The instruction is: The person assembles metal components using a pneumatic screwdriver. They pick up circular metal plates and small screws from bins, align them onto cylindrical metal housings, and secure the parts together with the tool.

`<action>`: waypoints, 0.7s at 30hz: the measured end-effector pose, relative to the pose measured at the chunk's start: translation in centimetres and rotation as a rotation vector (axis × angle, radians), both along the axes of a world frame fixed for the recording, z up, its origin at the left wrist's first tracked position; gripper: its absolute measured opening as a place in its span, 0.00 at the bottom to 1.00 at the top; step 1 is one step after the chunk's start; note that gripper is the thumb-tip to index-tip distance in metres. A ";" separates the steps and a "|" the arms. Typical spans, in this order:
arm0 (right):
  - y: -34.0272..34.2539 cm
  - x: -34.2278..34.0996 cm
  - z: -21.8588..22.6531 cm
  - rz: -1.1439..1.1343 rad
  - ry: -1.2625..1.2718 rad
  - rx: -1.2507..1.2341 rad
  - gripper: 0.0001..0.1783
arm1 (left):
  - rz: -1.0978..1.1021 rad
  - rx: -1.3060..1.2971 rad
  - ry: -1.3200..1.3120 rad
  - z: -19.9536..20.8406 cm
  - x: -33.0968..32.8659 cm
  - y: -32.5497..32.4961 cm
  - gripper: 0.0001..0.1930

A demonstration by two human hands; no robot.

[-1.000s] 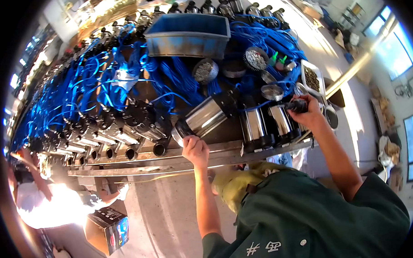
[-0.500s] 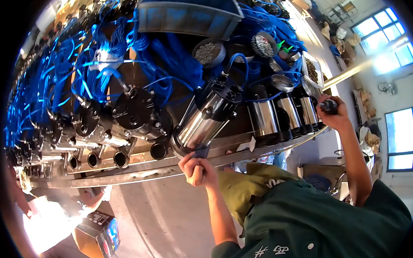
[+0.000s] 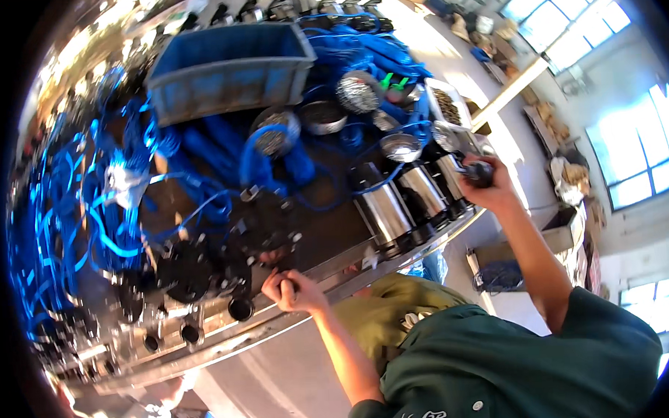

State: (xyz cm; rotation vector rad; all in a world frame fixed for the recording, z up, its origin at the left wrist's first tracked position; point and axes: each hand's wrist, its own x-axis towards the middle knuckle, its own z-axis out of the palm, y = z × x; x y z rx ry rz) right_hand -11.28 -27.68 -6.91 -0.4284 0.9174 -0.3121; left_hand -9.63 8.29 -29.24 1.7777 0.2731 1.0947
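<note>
My right hand [image 3: 500, 192] is closed around a black rounded tool [image 3: 479, 174], held over the right end of the bench beside several shiny metal cylinders [image 3: 385, 211]. My left hand [image 3: 292, 291] is a loose fist at the bench's front edge. Just beyond it is a black-topped pump [image 3: 265, 222], blurred, now at the right end of a row of similar pumps [image 3: 185, 269]. Whether the left fingers hold anything is hidden.
A grey-blue plastic crate [image 3: 231, 84] stands at the back. Bowls of small metal parts [image 3: 358, 92] and blue cable coils [image 3: 214, 136] crowd the bench. A metal rail [image 3: 229, 345] edges its front. Another person's arm [image 3: 180, 391] shows at lower left.
The pump has gone from leaning with its steel side showing to standing with its black top toward me, beside the row. My left hand has come away from its base. The whole view has shifted.
</note>
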 end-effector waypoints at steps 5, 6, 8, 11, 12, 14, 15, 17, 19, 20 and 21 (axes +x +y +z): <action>-2.2 2.6 -4.8 0.013 0.069 0.125 0.10 | 0.032 0.241 0.123 0.1 -1.4 -1.8 0.15; -2.4 3.4 -5.9 0.051 0.150 0.124 0.10 | -0.009 0.267 0.117 0.9 -1.6 -1.8 0.15; -2.3 4.9 -7.9 -0.049 0.242 0.222 0.10 | -0.048 0.314 0.139 2.6 -2.3 -1.5 0.14; -3.7 4.9 -9.8 -0.016 0.318 0.339 0.10 | 0.045 0.483 0.276 5.8 -4.8 -1.5 0.09; -4.7 4.6 -11.1 -0.022 0.329 0.346 0.11 | 0.009 0.499 0.318 6.9 -5.7 -1.9 0.07; -6.1 4.3 -11.7 0.099 0.385 0.324 0.12 | -0.045 0.455 0.372 7.8 -6.8 -2.8 0.07; -6.8 4.1 -12.1 0.157 0.410 0.313 0.13 | -0.075 0.434 0.400 8.3 -7.0 -3.4 0.07; -7.8 4.5 -11.8 0.151 0.449 0.343 0.15 | -0.201 0.420 0.381 9.8 -7.0 -6.0 0.06; -8.5 4.6 -10.9 0.274 0.461 0.314 0.16 | -0.296 0.369 0.393 10.6 -6.9 -8.1 0.05; -8.9 4.3 -11.9 0.296 0.429 0.313 0.17 | -0.323 0.326 0.462 12.6 -6.8 -10.1 0.05; -9.9 4.1 -12.6 0.275 0.407 0.361 0.18 | -0.363 0.292 0.485 12.9 -6.4 -11.6 0.06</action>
